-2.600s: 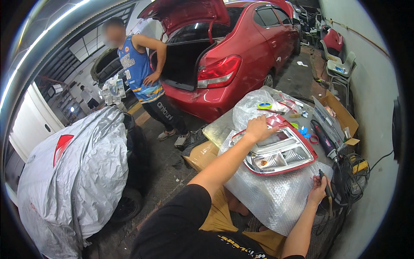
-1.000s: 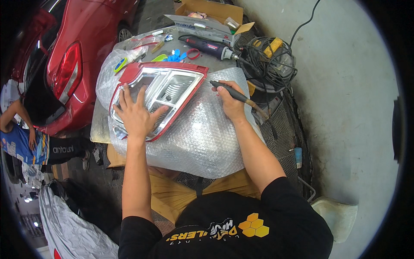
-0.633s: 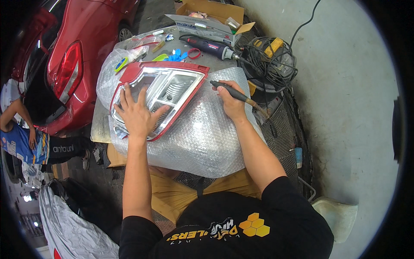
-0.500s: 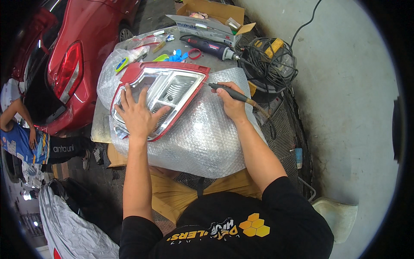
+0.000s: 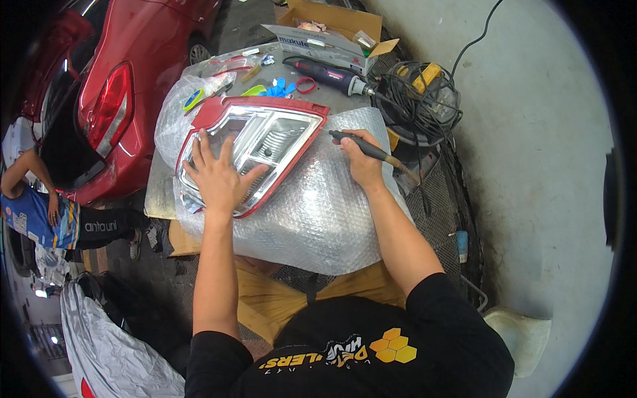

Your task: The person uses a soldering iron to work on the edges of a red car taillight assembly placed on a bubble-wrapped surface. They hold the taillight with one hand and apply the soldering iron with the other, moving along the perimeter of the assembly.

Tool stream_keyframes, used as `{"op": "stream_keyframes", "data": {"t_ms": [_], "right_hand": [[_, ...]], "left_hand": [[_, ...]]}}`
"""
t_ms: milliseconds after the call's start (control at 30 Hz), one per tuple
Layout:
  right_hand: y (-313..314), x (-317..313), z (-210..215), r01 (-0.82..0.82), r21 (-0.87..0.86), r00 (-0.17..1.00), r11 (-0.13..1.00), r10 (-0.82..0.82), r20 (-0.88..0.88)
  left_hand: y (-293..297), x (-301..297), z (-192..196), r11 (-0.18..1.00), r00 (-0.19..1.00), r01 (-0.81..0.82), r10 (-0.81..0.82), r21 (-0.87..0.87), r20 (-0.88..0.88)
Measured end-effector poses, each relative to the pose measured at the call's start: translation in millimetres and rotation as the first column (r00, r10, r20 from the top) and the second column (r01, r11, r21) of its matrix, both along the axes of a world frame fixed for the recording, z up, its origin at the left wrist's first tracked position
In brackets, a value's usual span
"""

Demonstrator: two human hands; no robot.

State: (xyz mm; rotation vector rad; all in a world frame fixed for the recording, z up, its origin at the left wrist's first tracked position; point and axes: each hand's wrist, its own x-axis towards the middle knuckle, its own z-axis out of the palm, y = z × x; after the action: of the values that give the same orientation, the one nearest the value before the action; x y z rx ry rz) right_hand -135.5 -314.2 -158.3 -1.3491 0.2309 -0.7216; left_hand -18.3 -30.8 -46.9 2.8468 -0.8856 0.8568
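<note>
A car tail light [image 5: 265,136] with a red rim and clear lens lies on a sheet of bubble wrap [image 5: 318,212] spread over the work surface. My left hand [image 5: 215,176] rests flat on the lens, fingers spread, pressing it down. My right hand [image 5: 361,162] grips a slim dark hand tool [image 5: 361,146] with a wooden handle. Its tip points at the light's right edge.
A corded rotary tool [image 5: 328,73], blue and red bits and an open cardboard box [image 5: 332,33] lie behind the light. A coil of cable [image 5: 418,99] sits at the right. A red car [image 5: 133,79] and another person [image 5: 46,212] are at the left.
My head has turned from the workshop down onto the tail light. Over the last second both hands stay nearly still; the tool tip has shifted slightly toward the light's edge.
</note>
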Motion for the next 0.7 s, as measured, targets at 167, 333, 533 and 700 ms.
{"op": "stream_keyframes", "data": {"t_ms": [167, 333, 533, 700], "right_hand": [[-4.2, -0.5, -3.4, -0.033, -0.017, 0.999, 0.999, 0.033, -0.021], [-6.3, -0.1, -3.7, -0.056, -0.025, 0.998, 0.998, 0.055, -0.012], [-5.0, 0.9, -1.0, -0.004, -0.004, 1.000, 1.000, 0.004, -0.018], [-7.1, 0.6, -3.1, -0.024, -0.025, 0.999, 0.999, 0.023, -0.034]], "left_hand": [[0.5, -0.8, -1.0, 1.000, 1.000, -0.004, 0.004, 0.012, -0.010], [0.0, -2.1, 0.1, 1.000, 0.998, -0.023, 0.023, 0.005, -0.064], [-0.4, -3.1, -0.8, 1.000, 0.999, -0.027, 0.027, 0.009, -0.044], [-0.9, -3.6, -1.1, 1.000, 0.999, -0.015, 0.015, -0.001, -0.038]]}}
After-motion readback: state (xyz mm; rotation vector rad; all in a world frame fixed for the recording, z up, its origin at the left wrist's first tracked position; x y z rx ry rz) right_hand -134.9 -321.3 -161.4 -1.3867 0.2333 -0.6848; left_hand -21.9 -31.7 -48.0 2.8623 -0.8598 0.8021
